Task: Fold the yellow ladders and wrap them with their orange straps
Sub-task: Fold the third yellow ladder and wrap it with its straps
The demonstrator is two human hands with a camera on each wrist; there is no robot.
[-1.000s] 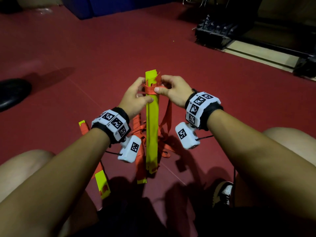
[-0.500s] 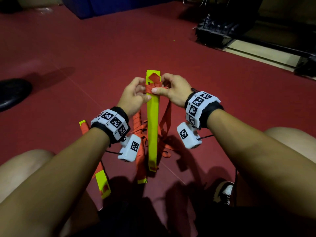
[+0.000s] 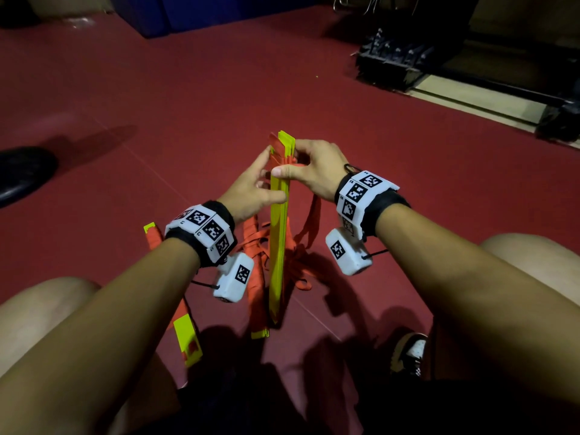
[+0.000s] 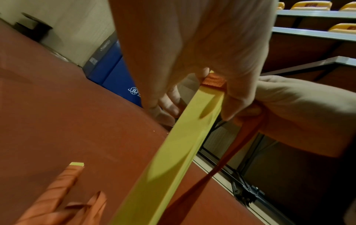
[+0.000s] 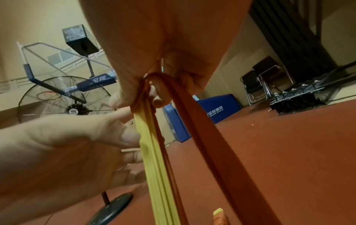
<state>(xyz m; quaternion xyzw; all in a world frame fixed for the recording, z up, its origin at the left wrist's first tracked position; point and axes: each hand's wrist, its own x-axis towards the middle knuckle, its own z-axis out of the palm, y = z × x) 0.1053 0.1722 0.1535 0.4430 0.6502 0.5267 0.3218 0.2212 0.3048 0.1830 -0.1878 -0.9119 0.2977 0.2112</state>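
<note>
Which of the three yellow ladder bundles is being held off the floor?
The middle bundle, gripped near its top by both hands. The other two bundles lie on the red floor, already strap-wrapped.

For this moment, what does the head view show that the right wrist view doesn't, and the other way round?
Only the head view: both wristbands, a wrapped bundle lying on the red floor, the loose strap tangle, a shoe. Only the right wrist view: a standing fan, folding chairs, a scoreboard box. Both: the right hand gripping the folded yellow ladder and orange strap near its top, the left hand holding the ladder just below, and a blue mat.
</note>
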